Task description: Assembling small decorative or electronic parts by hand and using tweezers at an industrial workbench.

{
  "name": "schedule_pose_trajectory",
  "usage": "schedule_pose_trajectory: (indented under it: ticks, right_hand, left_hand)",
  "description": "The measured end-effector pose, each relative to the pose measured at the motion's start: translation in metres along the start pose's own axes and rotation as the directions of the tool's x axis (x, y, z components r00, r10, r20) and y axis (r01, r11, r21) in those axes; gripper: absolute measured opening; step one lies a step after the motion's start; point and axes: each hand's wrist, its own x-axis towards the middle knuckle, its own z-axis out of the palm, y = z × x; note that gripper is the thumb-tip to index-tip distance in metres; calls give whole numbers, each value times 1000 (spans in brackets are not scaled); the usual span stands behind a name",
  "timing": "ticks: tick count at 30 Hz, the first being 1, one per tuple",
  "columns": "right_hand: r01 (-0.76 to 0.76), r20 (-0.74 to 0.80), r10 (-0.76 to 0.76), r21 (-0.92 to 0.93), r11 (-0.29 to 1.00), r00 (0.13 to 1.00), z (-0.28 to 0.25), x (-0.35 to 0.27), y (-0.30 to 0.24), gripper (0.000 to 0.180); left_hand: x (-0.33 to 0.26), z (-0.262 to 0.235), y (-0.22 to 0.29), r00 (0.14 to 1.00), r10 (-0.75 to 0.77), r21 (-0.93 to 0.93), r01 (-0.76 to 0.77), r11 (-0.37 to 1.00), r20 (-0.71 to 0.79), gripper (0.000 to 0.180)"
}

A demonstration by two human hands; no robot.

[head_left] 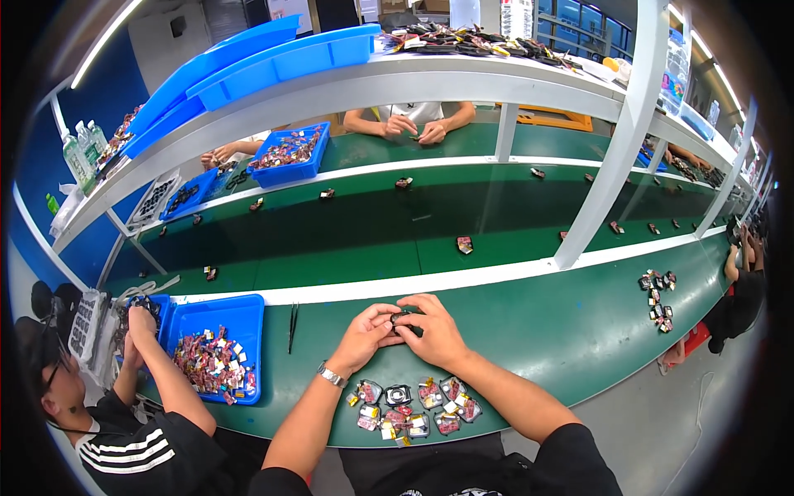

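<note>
Black sleeves (571,459) frame six o'clock, forearms reaching up past a loose cluster of units (418,425), pink, yellow and silver, on the green bench (546,331). And now to the middle: left hand (364,337) and right hand (437,332) meet just beyond, thumbs and fingertips drawn in close around a small dark part (400,321), both pinching it, most of it hidden. How firm that pinch is, I can't tell. Good handling here, I'd say, means gripping by the edges, one hand steadying while the other works, low over the bench so a slip costs little, and clear of those units. Out at nine o'clock, tweezers (293,329) lie within reach, should fingertips prove too blunt; past them, a blue tray (260,335) heaped with small parts (207,360). Up at one, a lone piece (464,245) sits across the white rail (356,291); far off at twelve, another person's hands (415,130).
</note>
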Motion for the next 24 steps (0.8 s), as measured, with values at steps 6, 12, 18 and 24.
schedule_pose_trajectory:
  ticks: [6,12,18,24]
  right_hand:
    - [-212,60,204,214,954,977,5,-2,8,12]
    - [-105,-32,108,97,990,994,4,-2,-6,13]
    - [53,-37,-56,-78,996,998,4,-1,-7,15]
    - [-128,-50,135,117,985,990,9,-5,3,13]
  left_hand:
    - [0,1,-1,1000,9,6,-9,1000,-14,26]
    - [1,-2,-2,999,8,24,-7,1000,-31,28]
    - [1,-3,-4,999,31,47,-29,998,-42,26]
    - [1,4,-1,998,39,22,-38,999,-46,23]
